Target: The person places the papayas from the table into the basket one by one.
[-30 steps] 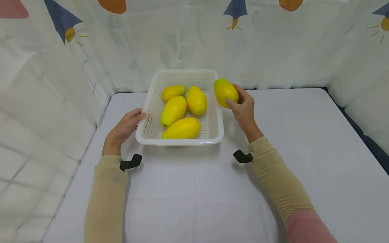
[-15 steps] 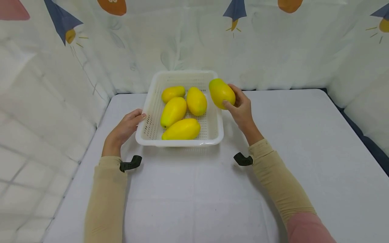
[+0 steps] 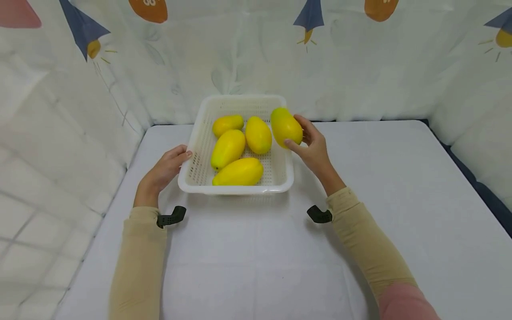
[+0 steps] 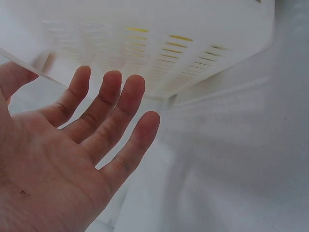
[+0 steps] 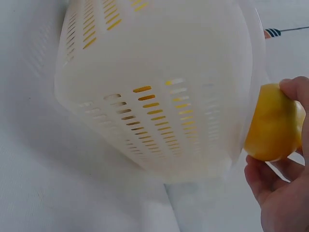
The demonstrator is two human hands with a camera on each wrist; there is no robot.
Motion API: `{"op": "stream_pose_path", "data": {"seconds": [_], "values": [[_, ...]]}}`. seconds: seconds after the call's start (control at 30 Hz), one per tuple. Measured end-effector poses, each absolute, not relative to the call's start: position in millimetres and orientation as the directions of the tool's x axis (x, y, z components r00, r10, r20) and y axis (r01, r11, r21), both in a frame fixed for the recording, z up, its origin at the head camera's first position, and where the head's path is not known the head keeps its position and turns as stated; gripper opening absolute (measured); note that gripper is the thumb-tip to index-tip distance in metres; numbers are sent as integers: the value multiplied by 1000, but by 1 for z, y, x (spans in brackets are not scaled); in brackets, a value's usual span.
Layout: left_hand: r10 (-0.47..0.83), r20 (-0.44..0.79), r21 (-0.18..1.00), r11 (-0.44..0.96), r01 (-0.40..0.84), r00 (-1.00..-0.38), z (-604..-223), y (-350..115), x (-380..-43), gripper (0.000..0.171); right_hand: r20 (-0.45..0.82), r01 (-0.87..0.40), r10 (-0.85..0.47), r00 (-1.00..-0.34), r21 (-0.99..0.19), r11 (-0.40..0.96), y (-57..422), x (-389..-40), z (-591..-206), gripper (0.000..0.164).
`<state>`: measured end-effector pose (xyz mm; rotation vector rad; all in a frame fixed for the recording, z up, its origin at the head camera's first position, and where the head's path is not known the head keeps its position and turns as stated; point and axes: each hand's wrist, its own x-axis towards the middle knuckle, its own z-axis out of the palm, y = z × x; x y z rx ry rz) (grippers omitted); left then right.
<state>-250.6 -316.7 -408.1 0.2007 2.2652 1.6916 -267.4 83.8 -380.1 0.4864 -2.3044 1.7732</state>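
Note:
A white slotted plastic basket (image 3: 236,190) is at the far middle of the table, with several yellow mangoes (image 3: 228,149) lying in it. My left hand (image 3: 164,171) grips the basket's left rim, its thumb hooked over the edge. In the left wrist view the other fingers (image 4: 133,135) spread beneath the rim, beside the slotted outer wall. At the right rim, my right hand (image 3: 316,149) holds another mango (image 3: 286,126) between thumb and fingers, partly over the basket. The right wrist view shows this mango (image 5: 273,123) just beyond the rim.
A white cloth covers the table (image 3: 256,249). Behind it and to the left hang pale curtains (image 3: 256,53) with rocket prints. Each wrist wears a black camera mount, one on the left (image 3: 172,217) and one on the right (image 3: 320,215).
My right hand has carried its mango left and slightly down, from beside the right rim to partly above the basket. The left hand keeps its grip, and the basket stays in place.

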Motion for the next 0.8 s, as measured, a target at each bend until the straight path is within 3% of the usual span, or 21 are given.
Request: {"op": "stream_pose_path", "data": {"seconds": [0.27, 0.5, 0.8], "values": [[288, -165, 948, 311, -71, -943, -408, -317, -249, 45, 341, -380, -178, -923, -879, 286, 77, -252, -365, 64], [290, -152, 951, 303, -60, -945, -408, -317, -250, 42, 339, -391, -210, -917, -871, 298, 81, -270, -388, 69], [261, -154, 949, 307, -70, -953, -409, -317, -249, 44, 331, -402, -245, -911, -841, 363, 80, -269, -391, 68]]}}
